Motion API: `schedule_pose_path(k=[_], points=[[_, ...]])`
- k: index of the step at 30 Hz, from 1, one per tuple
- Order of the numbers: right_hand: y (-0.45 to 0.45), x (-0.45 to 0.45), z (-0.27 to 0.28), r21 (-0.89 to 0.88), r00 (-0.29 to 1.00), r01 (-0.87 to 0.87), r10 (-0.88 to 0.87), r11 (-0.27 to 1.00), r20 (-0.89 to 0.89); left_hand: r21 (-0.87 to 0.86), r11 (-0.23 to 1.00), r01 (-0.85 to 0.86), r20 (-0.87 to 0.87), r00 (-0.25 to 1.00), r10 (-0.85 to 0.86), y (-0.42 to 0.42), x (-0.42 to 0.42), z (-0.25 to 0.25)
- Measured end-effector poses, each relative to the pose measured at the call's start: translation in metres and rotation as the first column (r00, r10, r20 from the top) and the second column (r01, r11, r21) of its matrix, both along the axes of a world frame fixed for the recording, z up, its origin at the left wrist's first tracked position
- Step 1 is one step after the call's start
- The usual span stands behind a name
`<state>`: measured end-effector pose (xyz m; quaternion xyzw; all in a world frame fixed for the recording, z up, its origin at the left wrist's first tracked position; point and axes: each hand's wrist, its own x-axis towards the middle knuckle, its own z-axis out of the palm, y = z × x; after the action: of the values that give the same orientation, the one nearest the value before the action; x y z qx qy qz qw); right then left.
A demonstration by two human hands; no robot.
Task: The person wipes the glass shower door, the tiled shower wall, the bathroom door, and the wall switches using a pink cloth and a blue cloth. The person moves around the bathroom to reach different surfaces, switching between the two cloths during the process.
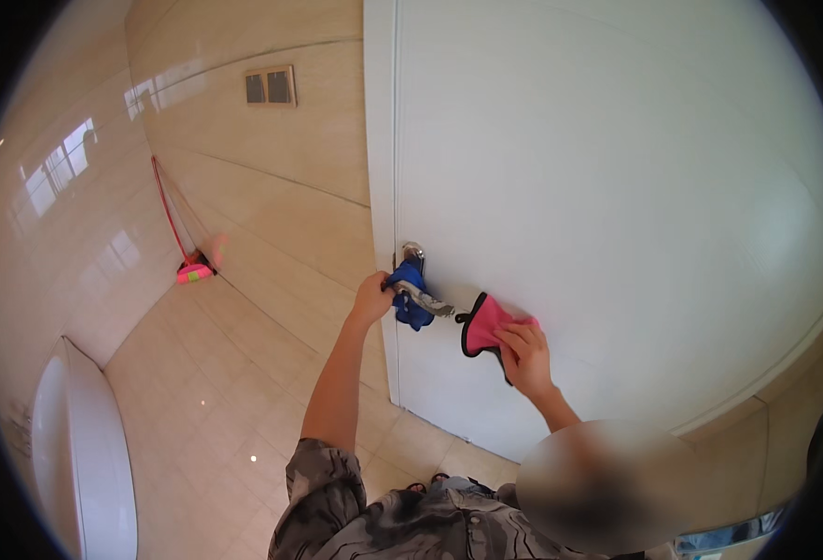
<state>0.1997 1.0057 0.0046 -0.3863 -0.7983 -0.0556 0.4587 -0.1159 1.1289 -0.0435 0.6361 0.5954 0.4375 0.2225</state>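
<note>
My left hand (pixel 373 297) grips a blue cloth (pixel 413 308) that is wrapped about the metal door handle (pixel 429 301) on a white door (pixel 593 175). The lever's curved end sticks out of the cloth to the right, and the top of its metal plate shows above. To the right of the handle, my right hand (pixel 529 353) holds a pink cloth (pixel 485 325) with black edging and a small black loop, close to the door's face. Part of the pink cloth is hidden behind my fingers.
A double wall switch (pixel 270 87) is on the tiled wall left of the door. A pink broom (pixel 194 271) leans in the corner. A white bathtub (pixel 100 448) stands at the lower left. A blurred round patch covers the lower right.
</note>
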Motion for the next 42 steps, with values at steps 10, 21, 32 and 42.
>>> schedule_pose_path(k=[10,21,32,42], points=[[-0.002,0.037,-0.079,-0.717,0.826,-0.21,-0.271,0.665,-0.493,0.679,0.704,-0.209,-0.018,0.954,0.301,-0.076,0.047,0.187],[0.026,-0.032,0.04,0.029,0.947,0.206,-0.192,0.978,-0.256,0.301,0.854,-0.423,0.08,0.904,0.42,-0.197,0.026,0.126],[0.136,-0.17,0.032,0.061,0.973,-0.035,0.021,0.998,0.231,0.163,0.986,0.02,0.022,0.999,-0.024,-0.195,-0.016,0.079],[0.085,-0.145,0.053,-0.162,0.969,0.062,-0.098,0.985,-0.228,0.33,0.893,0.305,0.011,0.945,-0.327,-0.096,-0.056,0.07]])
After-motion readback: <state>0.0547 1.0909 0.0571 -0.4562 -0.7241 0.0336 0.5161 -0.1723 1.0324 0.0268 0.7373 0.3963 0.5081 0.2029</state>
